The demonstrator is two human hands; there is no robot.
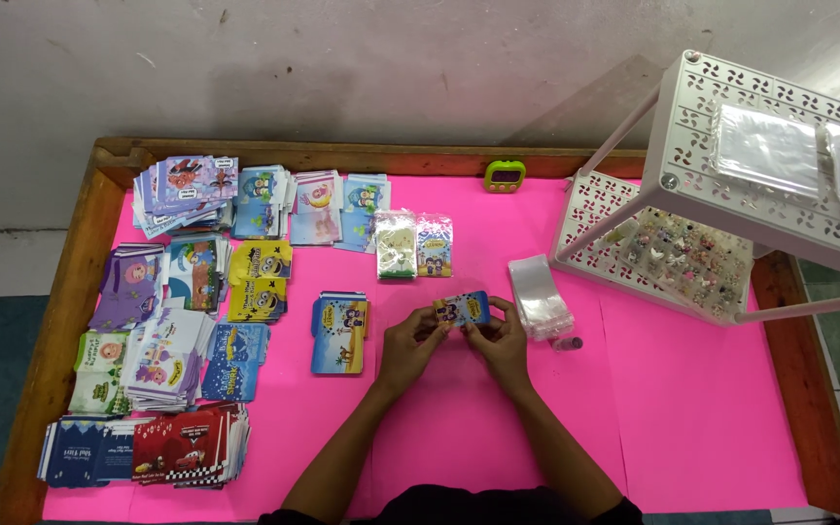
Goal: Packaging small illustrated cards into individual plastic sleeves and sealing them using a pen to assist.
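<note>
From the head camera, looking straight down, both hands meet over the middle of a pink table top (692,408) framed in wood. The left hand (408,340) and the right hand (500,340) pinch a small printed card (464,309) between them, fingers closed on its left and right ends and holding it just above the pink surface. Just right of the hands lies a stack of clear plastic sleeves (540,297), with a small dark cap-like object (568,342) beside it, too small to identify. Near the left hand sits a short pile of blue and yellow cards (339,333). Further back, two bagged card packs (414,245) lie side by side, which suggests that a couple of pieces are finished. The left third of the table is covered by many sorted card stacks (177,321) in purple, blue, yellow and red, so most of the work appears to remain. At the right stands a white perforated rack (702,117), its lower shelf holding a tray of small trinkets (682,258). A green timer (504,176) rests by the far edge.
</note>
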